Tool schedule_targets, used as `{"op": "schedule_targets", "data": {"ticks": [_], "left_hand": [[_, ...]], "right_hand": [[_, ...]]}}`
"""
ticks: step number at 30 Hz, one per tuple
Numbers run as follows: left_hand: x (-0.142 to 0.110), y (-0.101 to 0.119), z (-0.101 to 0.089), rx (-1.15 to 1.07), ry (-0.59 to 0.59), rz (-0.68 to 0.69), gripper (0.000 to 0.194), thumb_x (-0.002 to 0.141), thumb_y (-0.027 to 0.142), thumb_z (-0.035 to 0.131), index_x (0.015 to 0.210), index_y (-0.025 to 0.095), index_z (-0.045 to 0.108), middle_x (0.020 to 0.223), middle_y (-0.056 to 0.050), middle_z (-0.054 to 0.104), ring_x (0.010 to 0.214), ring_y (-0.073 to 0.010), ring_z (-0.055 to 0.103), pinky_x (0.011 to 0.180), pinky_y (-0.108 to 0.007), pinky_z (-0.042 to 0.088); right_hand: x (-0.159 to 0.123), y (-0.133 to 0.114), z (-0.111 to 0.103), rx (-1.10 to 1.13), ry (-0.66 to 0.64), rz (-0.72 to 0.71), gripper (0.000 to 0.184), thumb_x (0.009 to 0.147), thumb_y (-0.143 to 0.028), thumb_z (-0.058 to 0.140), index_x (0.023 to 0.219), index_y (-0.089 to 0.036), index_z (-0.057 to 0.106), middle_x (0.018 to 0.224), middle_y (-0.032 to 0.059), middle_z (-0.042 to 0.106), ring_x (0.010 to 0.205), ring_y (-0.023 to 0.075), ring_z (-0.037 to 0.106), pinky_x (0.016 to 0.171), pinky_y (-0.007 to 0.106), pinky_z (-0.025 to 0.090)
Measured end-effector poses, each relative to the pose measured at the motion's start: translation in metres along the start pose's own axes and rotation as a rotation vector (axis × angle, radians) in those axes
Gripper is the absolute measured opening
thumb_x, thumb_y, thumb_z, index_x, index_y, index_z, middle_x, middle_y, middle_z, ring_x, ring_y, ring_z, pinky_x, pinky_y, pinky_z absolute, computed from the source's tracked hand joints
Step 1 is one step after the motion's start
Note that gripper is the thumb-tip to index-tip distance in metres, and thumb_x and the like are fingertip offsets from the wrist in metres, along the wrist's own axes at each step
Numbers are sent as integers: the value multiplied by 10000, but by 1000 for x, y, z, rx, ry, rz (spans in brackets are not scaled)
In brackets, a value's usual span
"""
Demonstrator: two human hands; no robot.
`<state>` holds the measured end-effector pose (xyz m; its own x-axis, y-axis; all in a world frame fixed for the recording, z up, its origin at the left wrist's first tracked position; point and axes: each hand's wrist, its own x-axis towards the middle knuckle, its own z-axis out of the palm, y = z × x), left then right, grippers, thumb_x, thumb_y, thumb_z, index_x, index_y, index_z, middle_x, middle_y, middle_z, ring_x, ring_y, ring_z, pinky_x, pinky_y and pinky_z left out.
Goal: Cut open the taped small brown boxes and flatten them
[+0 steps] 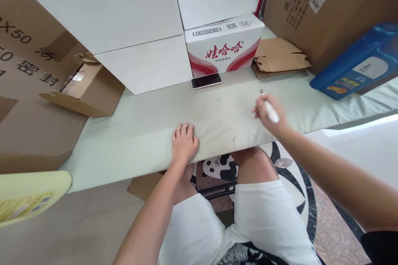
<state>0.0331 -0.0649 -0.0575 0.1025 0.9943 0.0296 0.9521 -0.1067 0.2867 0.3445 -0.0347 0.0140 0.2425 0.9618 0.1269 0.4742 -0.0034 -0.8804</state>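
My right hand [271, 112] is raised over the right part of the table, its fingers closed around a white pen [271, 112]. The pen is tilted with its narrow, darker end pointing up and away from me; motion blurs hand and pen slightly. Near the front edge, my left hand [184, 143] lies palm down on the pale green cloth [143, 132], holding nothing, its fingers stretched out. Several small dark marks or bits show on the cloth between the hands. A phone [206, 81] with a dark screen lies beyond them, against a white and red carton [225, 49].
Large white boxes [143, 62] line the back. An opened small cardboard box [96, 87] stands at left, beside a large brown carton [34, 91]. Flattened cardboard [280, 56] and a blue bottle [357, 64] are at right. A yellow container [31, 196] juts in at lower left.
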Motion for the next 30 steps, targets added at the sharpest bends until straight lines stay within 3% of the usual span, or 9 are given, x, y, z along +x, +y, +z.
{"op": "schedule_targets", "data": {"ticks": [5, 8, 10, 13, 17, 19, 21, 25, 30], "left_hand": [[-8, 6, 0, 9, -19, -24, 499, 945, 210, 506, 1423, 145, 633, 1564, -179, 580, 1536, -367, 447, 1273, -578, 352], [-7, -4, 1, 7, -25, -29, 439, 925, 206, 579, 1353, 190, 677, 1499, -122, 646, 1480, -305, 527, 1250, -489, 428], [3, -20, -11, 10, -17, -56, 428, 921, 170, 581, 1341, 160, 668, 1418, -121, 687, 1358, -232, 629, 1182, -362, 495], [37, -60, -62, 59, 21, -133, 438, 937, 166, 579, 1358, 57, 629, 1364, -183, 671, 1303, -234, 648, 1152, -320, 496], [94, -137, -165, 214, 118, -229, 517, 963, 201, 592, 1436, -1, 538, 1542, -265, 513, 1512, -396, 435, 1283, -539, 308], [114, -171, -206, 483, 208, -433, 602, 1003, 380, 603, 1428, -30, 488, 1541, -262, 517, 1512, -431, 419, 1254, -594, 318], [122, -195, -230, 583, 188, -586, 796, 995, 562, 585, 1378, -120, 436, 1513, -276, 522, 1503, -470, 400, 1222, -661, 294], [122, -213, -233, 488, 142, -773, 881, 931, 662, 662, 1334, -93, 452, 1528, -276, 507, 1517, -501, 339, 1186, -704, 320], [125, -213, -226, 395, 158, -827, 1004, 798, 589, 859, 1449, -30, 412, 1576, -289, 442, 1517, -477, 349, 1197, -672, 302]], "right_hand": [[-40, 20, 72, -120, -201, 9, 360, 860, -603, 563, 834, -246, 607, 624, 35, 608, 581, 191, 520, 626, 333, 400], [-39, 26, 83, -192, -245, 20, 275, 819, -521, 586, 810, -248, 619, 650, 68, 611, 559, 194, 431, 620, 337, 324], [-37, 30, 84, -237, -268, 26, 249, 818, -492, 555, 806, -249, 610, 647, 74, 594, 548, 193, 394, 622, 340, 305], [-36, 34, 83, -291, -306, 39, 240, 814, -487, 533, 811, -258, 603, 649, 72, 588, 542, 205, 400, 623, 346, 309], [-38, 37, 84, -322, -320, 69, 238, 832, -518, 541, 828, -289, 604, 676, 73, 601, 568, 242, 455, 632, 371, 341], [-38, 37, 85, -336, -327, 99, 237, 848, -524, 532, 827, -298, 601, 702, 83, 614, 588, 264, 480, 641, 389, 353], [-37, 37, 86, -360, -348, 137, 226, 855, -506, 533, 827, -293, 603, 718, 91, 626, 603, 276, 499, 650, 399, 368], [-36, 36, 88, -370, -375, 128, 222, 857, -476, 549, 836, -267, 621, 692, 86, 623, 600, 260, 510, 636, 373, 369], [-36, 30, 88, -436, -386, 110, 216, 856, -417, 517, 854, -247, 651, 691, 76, 649, 588, 225, 517, 621, 341, 374]]}}
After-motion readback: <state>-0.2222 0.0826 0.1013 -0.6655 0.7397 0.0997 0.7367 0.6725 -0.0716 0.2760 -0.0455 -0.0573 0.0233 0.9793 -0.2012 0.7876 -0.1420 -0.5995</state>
